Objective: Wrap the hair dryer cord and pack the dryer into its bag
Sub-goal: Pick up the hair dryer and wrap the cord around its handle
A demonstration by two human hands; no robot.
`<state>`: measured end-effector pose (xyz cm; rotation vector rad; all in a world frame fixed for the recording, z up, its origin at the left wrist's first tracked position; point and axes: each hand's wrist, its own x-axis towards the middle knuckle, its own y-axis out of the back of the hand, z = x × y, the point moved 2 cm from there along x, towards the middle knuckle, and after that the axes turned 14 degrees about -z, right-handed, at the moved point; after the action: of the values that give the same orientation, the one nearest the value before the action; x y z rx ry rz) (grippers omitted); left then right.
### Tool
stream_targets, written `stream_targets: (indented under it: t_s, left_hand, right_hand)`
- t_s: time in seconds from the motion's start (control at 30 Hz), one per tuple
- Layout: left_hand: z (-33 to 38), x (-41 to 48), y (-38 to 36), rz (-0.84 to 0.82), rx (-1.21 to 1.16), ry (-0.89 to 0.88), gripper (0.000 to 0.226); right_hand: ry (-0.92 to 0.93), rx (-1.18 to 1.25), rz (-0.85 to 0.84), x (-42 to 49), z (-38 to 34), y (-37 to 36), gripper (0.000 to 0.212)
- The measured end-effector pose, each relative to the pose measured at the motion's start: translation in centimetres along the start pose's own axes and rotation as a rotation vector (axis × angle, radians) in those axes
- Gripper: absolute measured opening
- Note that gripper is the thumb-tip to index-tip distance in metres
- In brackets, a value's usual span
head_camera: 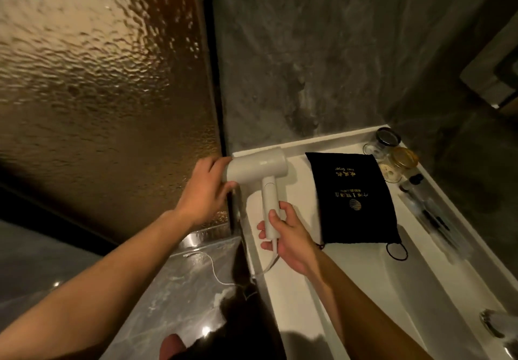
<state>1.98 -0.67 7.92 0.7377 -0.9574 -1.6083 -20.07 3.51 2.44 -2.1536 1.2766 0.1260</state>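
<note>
White counter (364, 289): black bag (353, 197) at 3 o'clock of dryer (258, 169). Left hand (206, 191) grips barrel, right hand (286, 233) grips handle; cord (215, 272) hangs loose.

Two bare forearms reach in from the bottom of the frame, uncovered from elbow to wrist with no sleeves in view. The left hand (202, 191) and right hand (288, 236) wear no gloves. A thin dark beaded cord circles the right wrist. Fingernails appear short, unpainted.
</note>
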Motion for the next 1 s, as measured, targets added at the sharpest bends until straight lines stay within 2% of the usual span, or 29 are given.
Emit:
stream_targets:
  t_s: [0.1,0.2,0.27,0.33,0.43,0.47,0.53,0.57,0.6,0.67,0.77,0.83,1.0]
  left_hand:
    - [-1.1,-4.1,3.3,0.119,-0.048,0.024,0.056]
    - [-2.7,-7.9,6.0,0.261,-0.204,0.076,0.054]
    - [-3.7,-10.0,6.8,0.39,-0.388,0.155,0.058]
    - [-4.5,-12.1,6.1,0.481,-0.716,0.297,0.064]
    - [-4.3,-15.3,4.0,0.393,-1.167,0.432,0.086]
    - [-4.3,-16.3,3.2,0.33,-1.244,0.429,0.083]
    - [-3.7,-18.0,2.0,0.154,-1.388,0.347,0.058]
    - [-3.6,-18.8,1.3,0.047,-1.459,0.288,0.055]
    - [-3.5,-19.7,1.1,-0.064,-1.484,0.248,0.055]
    - [-4.0,-21.7,1.7,-0.204,-1.364,0.192,0.051]
    - [-5.9,-23.9,3.5,-0.244,-1.211,0.123,0.036]
    - [-7.6,-25.3,4.6,-0.243,-1.11,0.098,0.026]
    - [-11.0,-28.1,8.8,-0.262,-0.768,0.041,0.022]
  right_hand:
    - [0.037,-0.044,-0.042,0.0,-0.2,-3.6,0.025]
    - [0.076,-0.127,-0.037,0.0,-0.5,-7.6,0.023]
    - [0.108,-0.243,-0.029,-0.1,-0.6,-10.4,0.019]
    - [0.146,-0.309,-0.029,-0.2,-0.6,-13.4,0.017]
    - [0.173,-0.278,-0.06,-0.3,-0.8,-18.3,0.014]
    - [0.178,-0.257,-0.071,-0.4,-0.8,-19.8,0.013]
    - [0.208,-0.207,-0.115,-0.6,-0.9,-22.6,0.016]
    - [0.225,-0.189,-0.137,-0.6,-0.8,-23.8,0.019]
    - [0.237,-0.189,-0.139,-0.6,-0.7,-25.0,0.024]
    - [0.262,-0.203,-0.082,-0.4,-0.7,-26.9,0.032]
    - [0.292,-0.192,-0.018,0.0,-0.9,-29.2,0.034]
    - [0.324,-0.221,-0.008,0.1,-1.1,-30.3,0.028]
    - [0.353,-0.406,0.044,-0.3,-1.4,-31.1,0.019]
